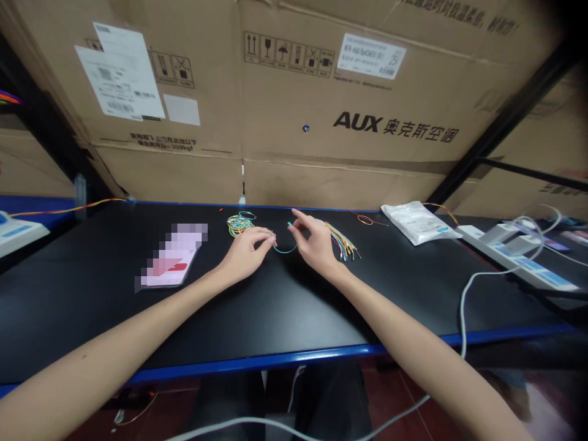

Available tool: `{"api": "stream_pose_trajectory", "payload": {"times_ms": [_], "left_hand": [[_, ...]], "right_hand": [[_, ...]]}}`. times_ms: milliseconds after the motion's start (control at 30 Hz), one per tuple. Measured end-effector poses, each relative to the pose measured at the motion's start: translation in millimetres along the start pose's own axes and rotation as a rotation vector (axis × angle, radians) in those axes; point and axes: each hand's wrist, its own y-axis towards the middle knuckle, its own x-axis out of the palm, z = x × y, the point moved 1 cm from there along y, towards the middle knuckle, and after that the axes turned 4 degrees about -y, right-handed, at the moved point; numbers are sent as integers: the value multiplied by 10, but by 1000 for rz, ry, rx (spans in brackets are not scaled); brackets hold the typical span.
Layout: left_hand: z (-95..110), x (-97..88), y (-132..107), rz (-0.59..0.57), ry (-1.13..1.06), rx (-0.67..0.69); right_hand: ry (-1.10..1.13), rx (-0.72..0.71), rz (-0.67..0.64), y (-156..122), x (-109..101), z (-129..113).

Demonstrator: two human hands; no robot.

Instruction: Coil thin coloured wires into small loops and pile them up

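A thin teal wire (285,250) sags in a shallow loop between my two hands. My left hand (243,254) pinches one side of it with thumb and fingertips. My right hand (315,245) holds the other side, with a short teal tip showing by its fingers. Right of that hand lies a fanned bundle of multicoloured wires (340,240). A tangled coil of thin coloured wires (239,225) sits just beyond my left hand. Both lie on the black tabletop (285,312).
A pixelated pink-and-white flat item (172,257) lies left. A white plastic packet (418,222), a small orange wire (365,219) and a white power strip (514,257) with cables lie right. Large cardboard boxes (349,104) stand behind the blue-edged table.
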Motion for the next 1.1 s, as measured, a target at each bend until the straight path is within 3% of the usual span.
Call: {"api": "stream_pose_trajectory", "payload": {"times_ms": [167,400,767,1100], "left_hand": [[12,18,-55,-24,218,180],[-38,27,-71,-86,394,220],[-70,2,-73,-102,572,298],[-113,-16,-70,-155,663,391]], "right_hand": [[54,-23,-35,10,-26,-59],[-8,-190,-172,-35,7,-68],[-112,-225,-301,-26,-29,-67],[-318,-397,-429,-11,-95,-84]]}}
